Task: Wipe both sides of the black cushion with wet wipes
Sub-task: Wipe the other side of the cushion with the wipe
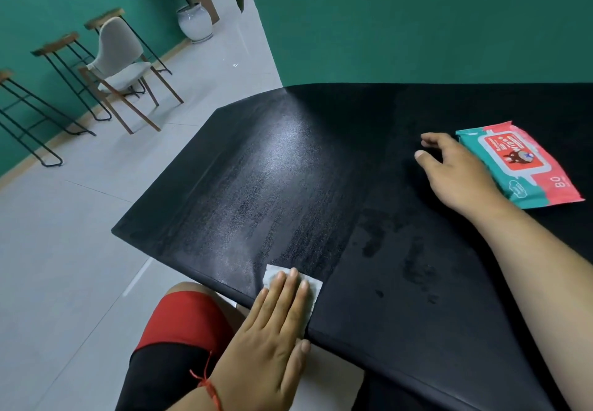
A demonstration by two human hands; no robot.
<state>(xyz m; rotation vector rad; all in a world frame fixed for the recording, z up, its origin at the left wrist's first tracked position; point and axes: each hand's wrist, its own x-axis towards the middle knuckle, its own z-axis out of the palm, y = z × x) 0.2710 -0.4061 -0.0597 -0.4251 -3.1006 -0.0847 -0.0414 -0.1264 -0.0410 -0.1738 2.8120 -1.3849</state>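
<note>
Left hand (272, 324) flat on wet wipe (271, 274), wiping black cushion (321, 170) (top side); right hand (455, 170) loose, empty. Next: sweep right half.

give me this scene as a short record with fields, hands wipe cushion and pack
left hand: flat, fingers straight, pressing a white wet wipe onto the near edge of the flat black cushion
right hand: resting on the cushion, fingers loosely curled, holding nothing
cushion surface: streaky sheen on its left part, dark blotches toward the right
pack: teal and pink wet-wipe pack lying on the black surface beside the right hand
</note>
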